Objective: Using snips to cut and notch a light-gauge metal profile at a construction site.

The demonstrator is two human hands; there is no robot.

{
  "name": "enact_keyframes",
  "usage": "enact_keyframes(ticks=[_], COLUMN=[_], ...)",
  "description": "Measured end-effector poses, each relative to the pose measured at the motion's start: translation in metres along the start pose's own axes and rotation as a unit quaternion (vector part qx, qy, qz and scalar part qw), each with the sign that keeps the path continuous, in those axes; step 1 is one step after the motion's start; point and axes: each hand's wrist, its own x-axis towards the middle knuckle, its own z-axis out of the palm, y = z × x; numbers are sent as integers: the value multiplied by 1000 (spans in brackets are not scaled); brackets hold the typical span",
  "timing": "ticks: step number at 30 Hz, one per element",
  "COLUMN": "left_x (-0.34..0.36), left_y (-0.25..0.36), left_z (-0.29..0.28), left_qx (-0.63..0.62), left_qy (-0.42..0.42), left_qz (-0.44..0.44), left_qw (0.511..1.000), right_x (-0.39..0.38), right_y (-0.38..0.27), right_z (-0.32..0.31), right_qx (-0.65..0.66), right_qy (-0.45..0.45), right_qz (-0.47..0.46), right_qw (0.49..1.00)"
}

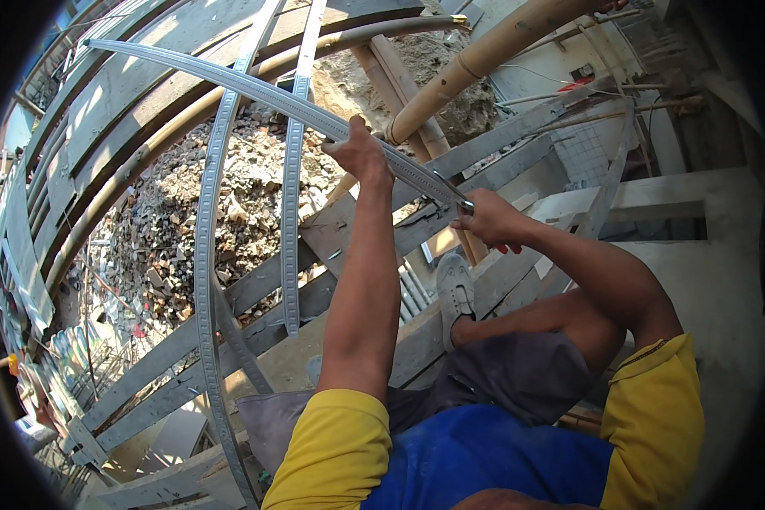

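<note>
A long, light-gauge metal channel (229, 81) with a row of stamped marks runs from the upper left down to my hands. My left hand (361, 155) is closed round it near its lower right end. My right hand (495, 219) is closed at that end on a hand tool that looks like tin snips (466, 206). Its shiny metal head touches the channel, and red shows beneath my fingers. The grip mostly hides the handles. A second metal channel (204, 263) and a shorter third one (291, 221) lie beneath the held piece, left of my left forearm.
Grey wooden planks (476, 174) cross below my hands. A thick bamboo pole (484, 64) slants down from the upper right. A rubble heap (229, 204) lies lower down on the left, beside weathered boards (119, 110). My shoe (456, 293) rests by the planks, near a concrete ledge (697, 289).
</note>
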Motion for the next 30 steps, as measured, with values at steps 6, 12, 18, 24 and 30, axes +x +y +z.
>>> enact_keyframes(ticks=[6,12,18,24,30], left_x=[-10,-17,-21,-17,-7], left_y=[8,20,27,24,17], left_z=[-3,-6,-12,-18,-29], left_qx=[4,-44,-65,-76,-109], left_qy=[-13,-17,-31,-42,-74], left_qz=[-31,-29,-28,-23,-23], left_qw=[999,998,997,996,991], right_x=[1,6,6,3,8], right_y=[0,8,10,8,5], right_z=[4,7,9,3,-3], right_qx=[13,97,212,263,270], right_qy=[5,-36,-102,-165,-238], right_qz=[-7,-11,-2,15,36], right_qw=[1000,995,972,951,932])
